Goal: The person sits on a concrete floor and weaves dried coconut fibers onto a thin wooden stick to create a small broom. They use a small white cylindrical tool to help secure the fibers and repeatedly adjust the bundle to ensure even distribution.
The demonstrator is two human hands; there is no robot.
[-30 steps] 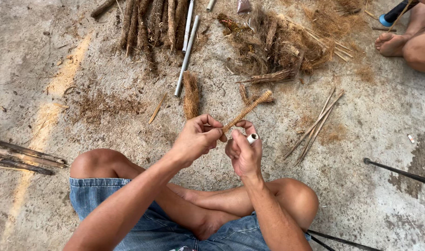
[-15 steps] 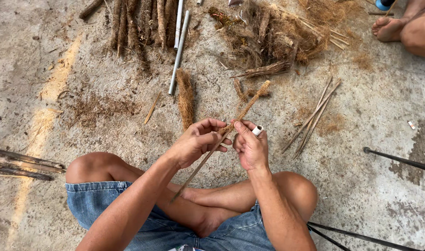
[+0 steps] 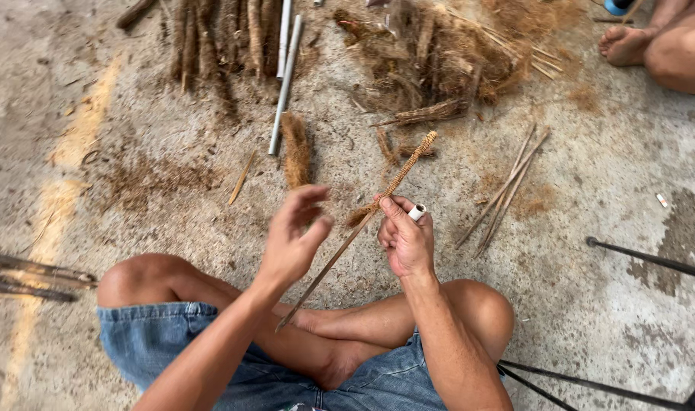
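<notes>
- I see the right hand (image 3: 405, 242) closed around a thin stick (image 3: 340, 255), gripping it at mid-length; a small white cylinder (image 3: 416, 211) sits at the index finger.
- The stick runs diagonally from above the crossed legs up toward the fibre pile; its upper part is wrapped in a braided fibre covering (image 3: 410, 161), with a loose tuft just left of the grip.
- The left hand (image 3: 292, 242) is spread wide, fingers apart, holding nothing, just beside the stick but clear of it.
- On the concrete floor (image 3: 613, 183) beyond the hands: a fuzzy fibre bundle (image 3: 295, 151), 2 pale rods (image 3: 285, 76), a row of dark sticks (image 3: 218, 38) and a heap of loose fibre (image 3: 438, 61).
- A set of thin splints (image 3: 507, 190) lies to the right, well apart from the hands.
- Another person's foot (image 3: 625, 44) shows at the top right corner.
- Dark metal rods (image 3: 652, 259) lie at the right edge.
</notes>
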